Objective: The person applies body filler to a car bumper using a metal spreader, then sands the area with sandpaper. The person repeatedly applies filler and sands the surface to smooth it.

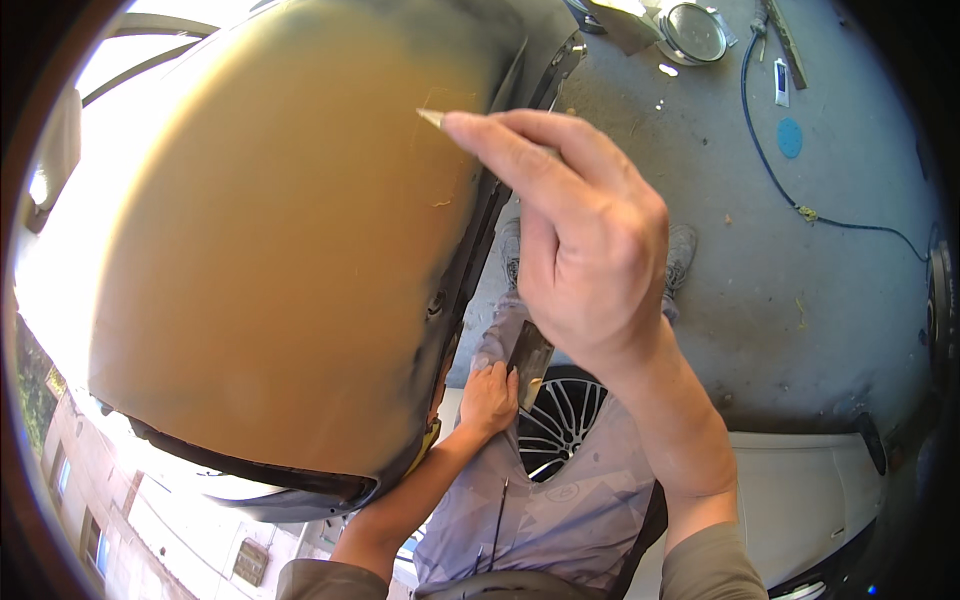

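Observation:
A car body panel (pixel 270 250), tan with dark grey borders, fills the left side. Above its right edge, my right hand (pixel 590 230) pinches a small pale pointed tool (pixel 430 117); most of the tool is hidden behind the fingers. Thin irregular outlines and a small raised mark (pixel 441 203) show on the panel beside the tip. I cannot tell whether the tip touches the surface. Lower down, in front of my legs, my left hand (pixel 488 400) is closed on a dark flat rectangular plate (pixel 530 352) with a yellowish smear near its lower end.
A black hose (pixel 765 165) curves over the grey floor at the right. Near it lie a blue disc (pixel 789 138) and a small white packet (pixel 781 83). A round can (pixel 692 34) stands at the top. Behind my legs are a spoked wheel (pixel 565 420) and a white car (pixel 800 495).

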The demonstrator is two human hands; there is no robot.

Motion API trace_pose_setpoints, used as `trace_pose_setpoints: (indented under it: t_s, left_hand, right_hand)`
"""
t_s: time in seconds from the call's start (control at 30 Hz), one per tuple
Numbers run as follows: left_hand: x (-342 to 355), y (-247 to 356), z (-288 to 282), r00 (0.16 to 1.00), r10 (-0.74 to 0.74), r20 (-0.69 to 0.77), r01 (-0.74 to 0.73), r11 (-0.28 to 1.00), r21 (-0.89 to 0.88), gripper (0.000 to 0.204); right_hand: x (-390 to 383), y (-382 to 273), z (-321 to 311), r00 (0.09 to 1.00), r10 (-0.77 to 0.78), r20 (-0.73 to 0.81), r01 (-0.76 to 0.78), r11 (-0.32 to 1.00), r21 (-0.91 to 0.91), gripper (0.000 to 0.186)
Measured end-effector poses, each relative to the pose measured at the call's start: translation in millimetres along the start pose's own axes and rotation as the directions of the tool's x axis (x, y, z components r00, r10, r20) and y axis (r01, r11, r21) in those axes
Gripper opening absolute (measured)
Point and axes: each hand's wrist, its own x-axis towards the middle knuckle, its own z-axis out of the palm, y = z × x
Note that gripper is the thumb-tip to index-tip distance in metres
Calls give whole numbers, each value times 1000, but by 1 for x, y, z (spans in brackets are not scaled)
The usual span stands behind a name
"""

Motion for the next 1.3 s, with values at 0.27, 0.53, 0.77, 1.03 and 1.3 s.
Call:
trace_pose_setpoints:
  t_s: [0.27, 0.53, 0.77, 1.03, 1.3]
  left_hand:
    - [6, 9, -12, 998, -4, 62, 2, 1000, 28, 24]
    - [18, 19, -29, 921, 370, -123, -374, 928, -7, 25]
    - [0, 0, 1, 999, 40, -2, -40, 999, 31, 26]
    - [-1, 1, 3, 1000, -10, -8, 10, 1000, -19, 25]
    - [0, -7, 18, 982, 158, -105, -163, 986, -42, 25]
  right_hand:
    - [-7, 2, 24, 999, 48, -11, -48, 999, -20, 51]
    - [-69, -66, 21, 992, 122, 15, -123, 983, 133, 53]
    - [7, 10, -4, 997, 76, -21, -75, 997, 9, 45]
    - [19, 12, 20, 993, 117, -25, -117, 993, -26, 43]
    - [-60, -46, 33, 992, 115, -49, -113, 993, 46, 58]
